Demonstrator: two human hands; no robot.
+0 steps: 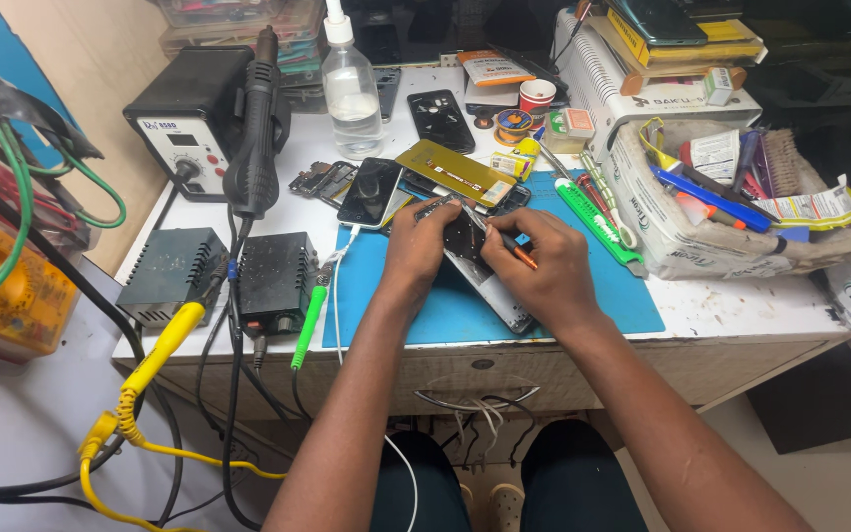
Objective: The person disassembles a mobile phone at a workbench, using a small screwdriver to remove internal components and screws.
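Counter was crowded. A blue work mat lay directly under both hands.

Hot-air station sat well off past the left fingers, its handle parked upright in front of it. Two small black power boxes were nearer on the same side, with green and yellow leads hanging off the counter edge. White tool bin sat just beyond the right fingers, stuffed with pens, brushes and packets.

Opened phone was between the hands, tilted, its lower end resting on the mat. Left hand was curled round its upper-left edge, fingers closed on the frame. Right hand was closed around an orange-tipped tool, tip pointing at the exposed board area just ahead of the fingertips. Exact contact point was too small to tell.

A second dark phone lay just beyond the left fingers, a gold flex panel just beyond both hands, and a clear bottle further back.

Risks, as I read it:
- Tool tip slips off, gouges the board or tears a flex. Cause: phone only hand-held and tilted, not clamped.
- Loose small parts get lost in the clutter close to the fingers.
- Left forearm snags the white cable beside it and drags the second phone.
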